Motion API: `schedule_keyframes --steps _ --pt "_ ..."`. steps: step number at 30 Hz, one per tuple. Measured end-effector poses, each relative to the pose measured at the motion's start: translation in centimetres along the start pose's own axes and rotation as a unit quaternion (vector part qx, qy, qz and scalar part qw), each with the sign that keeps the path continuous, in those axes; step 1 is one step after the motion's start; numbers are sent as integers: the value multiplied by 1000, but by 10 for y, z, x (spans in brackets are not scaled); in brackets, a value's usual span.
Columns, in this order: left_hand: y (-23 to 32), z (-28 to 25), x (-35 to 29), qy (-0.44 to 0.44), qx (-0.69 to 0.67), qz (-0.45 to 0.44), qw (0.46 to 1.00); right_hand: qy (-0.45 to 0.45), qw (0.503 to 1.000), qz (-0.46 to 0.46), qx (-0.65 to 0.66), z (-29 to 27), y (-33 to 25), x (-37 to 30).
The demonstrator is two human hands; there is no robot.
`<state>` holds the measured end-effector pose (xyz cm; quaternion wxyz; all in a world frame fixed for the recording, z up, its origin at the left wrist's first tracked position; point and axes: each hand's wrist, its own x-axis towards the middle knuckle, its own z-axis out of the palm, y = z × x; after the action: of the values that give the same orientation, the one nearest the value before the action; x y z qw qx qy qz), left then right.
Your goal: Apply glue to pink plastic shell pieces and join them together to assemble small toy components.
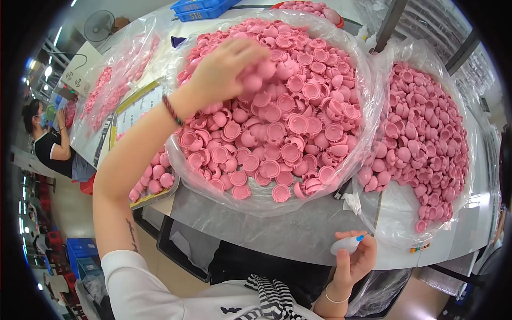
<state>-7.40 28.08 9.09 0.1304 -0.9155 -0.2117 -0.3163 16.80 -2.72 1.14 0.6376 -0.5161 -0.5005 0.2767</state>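
Pink half-shells (298,125), loose heap; white bottle (344,246), one.
Left hand (229,66): above heap's upper left, fingers curled, blurred rounded pink pieces (253,82) just under and beside the fingertips; whether gripped, cannot tell. Right hand (356,261): near the grey table's (234,229) front edge, fingers and thumb clamped around bottle, blue tip rightward.

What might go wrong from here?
The left hand reaches over heaped pink shells, so some could slide off the pile. The clear plastic around them looks loose and might snag. The right hand holds a white bottle; if its blue tip is open, a squeeze might leak.
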Motion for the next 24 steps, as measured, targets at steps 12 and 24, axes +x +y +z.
schedule_keyframes --steps 12,24 --pt "-73 48 68 -23 -138 -124 982 39 999 14 18 3 -1 2" --pt "19 -3 36 14 -268 -172 948 43 998 25 23 1 -2 3"
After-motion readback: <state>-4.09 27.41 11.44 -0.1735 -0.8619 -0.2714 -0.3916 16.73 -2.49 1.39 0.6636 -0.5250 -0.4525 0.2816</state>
